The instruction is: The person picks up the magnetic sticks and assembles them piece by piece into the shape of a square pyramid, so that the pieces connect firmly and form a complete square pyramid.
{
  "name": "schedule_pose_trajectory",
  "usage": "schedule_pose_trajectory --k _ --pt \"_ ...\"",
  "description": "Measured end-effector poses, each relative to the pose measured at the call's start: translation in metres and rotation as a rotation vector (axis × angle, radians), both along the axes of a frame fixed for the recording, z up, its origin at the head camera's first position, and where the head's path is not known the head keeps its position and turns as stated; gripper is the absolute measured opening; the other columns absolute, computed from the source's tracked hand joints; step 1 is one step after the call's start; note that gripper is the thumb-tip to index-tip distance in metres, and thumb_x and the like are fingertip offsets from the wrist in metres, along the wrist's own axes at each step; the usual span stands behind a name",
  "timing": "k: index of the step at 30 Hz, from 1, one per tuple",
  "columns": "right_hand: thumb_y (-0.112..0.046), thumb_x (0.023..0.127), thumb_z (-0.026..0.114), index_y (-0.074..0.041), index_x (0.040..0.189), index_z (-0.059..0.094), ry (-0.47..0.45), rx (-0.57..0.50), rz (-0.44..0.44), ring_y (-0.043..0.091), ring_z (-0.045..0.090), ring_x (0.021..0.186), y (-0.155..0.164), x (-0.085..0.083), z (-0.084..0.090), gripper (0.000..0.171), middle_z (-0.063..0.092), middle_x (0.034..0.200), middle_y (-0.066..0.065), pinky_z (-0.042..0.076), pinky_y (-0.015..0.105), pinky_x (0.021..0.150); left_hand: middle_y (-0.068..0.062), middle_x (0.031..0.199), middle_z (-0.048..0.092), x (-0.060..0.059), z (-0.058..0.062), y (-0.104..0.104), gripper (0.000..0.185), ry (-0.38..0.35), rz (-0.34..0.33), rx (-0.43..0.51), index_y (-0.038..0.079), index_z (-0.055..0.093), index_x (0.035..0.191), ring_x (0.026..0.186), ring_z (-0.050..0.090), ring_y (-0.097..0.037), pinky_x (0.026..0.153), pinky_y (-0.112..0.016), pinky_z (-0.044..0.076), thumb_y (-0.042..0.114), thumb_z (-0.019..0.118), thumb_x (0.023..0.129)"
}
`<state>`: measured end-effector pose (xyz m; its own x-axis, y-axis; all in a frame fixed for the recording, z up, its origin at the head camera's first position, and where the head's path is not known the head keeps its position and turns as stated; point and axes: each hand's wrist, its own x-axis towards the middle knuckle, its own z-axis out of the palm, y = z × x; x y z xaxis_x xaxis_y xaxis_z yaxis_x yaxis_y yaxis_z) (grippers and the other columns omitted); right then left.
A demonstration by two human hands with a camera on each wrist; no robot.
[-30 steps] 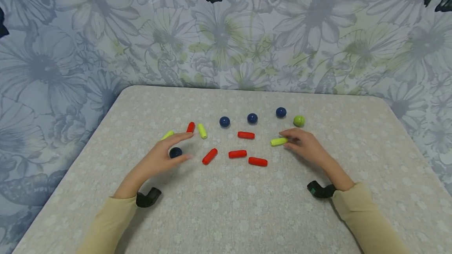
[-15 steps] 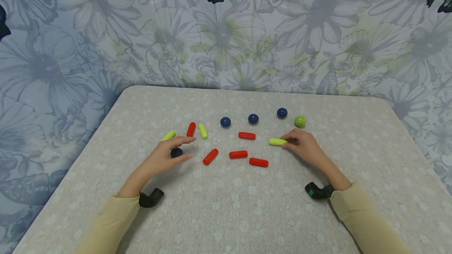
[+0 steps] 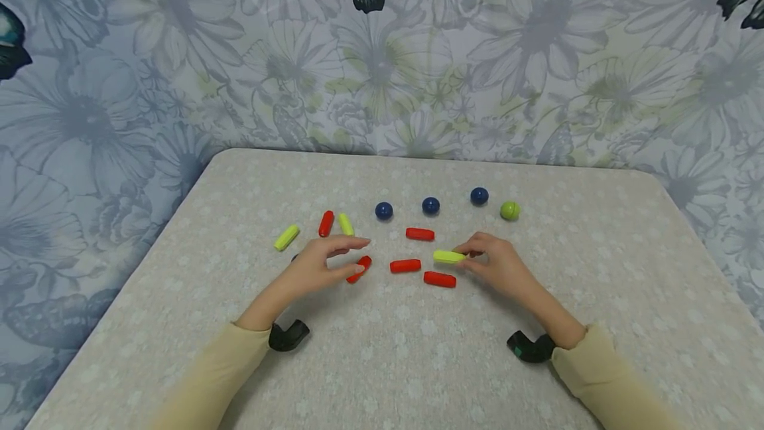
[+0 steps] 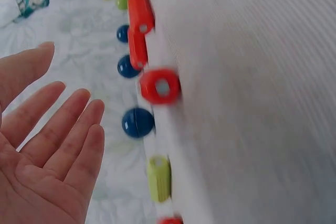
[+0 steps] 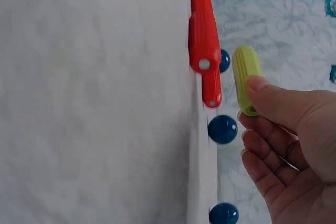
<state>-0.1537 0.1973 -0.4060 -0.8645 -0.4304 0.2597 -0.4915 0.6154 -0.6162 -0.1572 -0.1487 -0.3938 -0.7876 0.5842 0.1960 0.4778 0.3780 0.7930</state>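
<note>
The right hand (image 3: 498,267) pinches a yellow-green cylinder (image 3: 449,257) by one end between thumb and fingertips, holding it level just above the tabletop (image 3: 418,363); the right wrist view shows the thumb pressed on the end of the cylinder (image 5: 245,77) and the other fingers curled beneath. The left hand (image 3: 319,264) is spread, its fingers straight and relaxed, and holds nothing; the left wrist view shows the open palm (image 4: 42,150) facing the row of pieces. Its fingertips hover over a slanted red cylinder (image 3: 360,268), with thumb and forefinger on either side of it; whether they touch it cannot be told.

Between the two hands lie two more red cylinders: one (image 3: 405,265) in the middle and one (image 3: 440,279) just under the held piece. A fourth red cylinder (image 3: 420,233) lies a little farther back. Behind the left hand are a red cylinder (image 3: 325,223) and a yellow-green cylinder (image 3: 345,223) side by side, and another yellow-green one (image 3: 286,237) farther left. A dark ball (image 3: 295,257) peeps out at the far edge of the left hand, mostly hidden. Along the back stand three blue balls (image 3: 430,205) in a row, with a green ball (image 3: 510,210) at the right end. Both forearms wear beige sleeves (image 3: 603,383).
</note>
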Motion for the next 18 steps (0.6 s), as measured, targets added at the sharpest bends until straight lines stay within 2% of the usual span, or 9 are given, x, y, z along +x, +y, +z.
schedule_pose_trajectory --k 4,11,18 --pt "-0.004 0.076 0.077 -0.007 0.096 0.073 0.008 -0.024 0.013 0.015 0.057 0.08 -0.01 0.011 0.001 0.021 0.061 0.086 -0.006 0.049 0.034 0.07 -0.008 0.123 0.059 0.002 0.002 0.017 0.043 0.003 -0.038 -0.002 0.0 0.058 0.124 0.113 0.053 -0.017 0.093 -0.035 0.042 0.006 0.071 0.084" --pt "-0.005 0.076 0.077 -0.007 0.097 0.073 0.02 -0.038 0.075 0.015 0.055 0.078 -0.029 0.028 -0.001 0.021 0.06 0.086 -0.006 0.049 0.032 0.068 -0.008 0.114 0.062 0.014 -0.008 0.04 0.043 -0.016 -0.096 -0.019 0.003 0.059 0.124 0.101 0.059 -0.018 0.087 -0.03 0.046 0.009 0.073 0.083" --pt "-0.012 0.078 0.078 -0.011 0.099 0.073 0.017 0.014 0.108 0.01 0.053 0.079 -0.041 0.035 0.001 0.022 0.059 0.088 -0.006 0.047 0.027 0.067 -0.008 0.107 0.064 0.022 -0.014 0.051 0.039 -0.068 -0.097 0.013 0.001 0.064 0.117 0.094 0.061 -0.02 0.083 -0.029 0.048 0.008 0.074 0.081"
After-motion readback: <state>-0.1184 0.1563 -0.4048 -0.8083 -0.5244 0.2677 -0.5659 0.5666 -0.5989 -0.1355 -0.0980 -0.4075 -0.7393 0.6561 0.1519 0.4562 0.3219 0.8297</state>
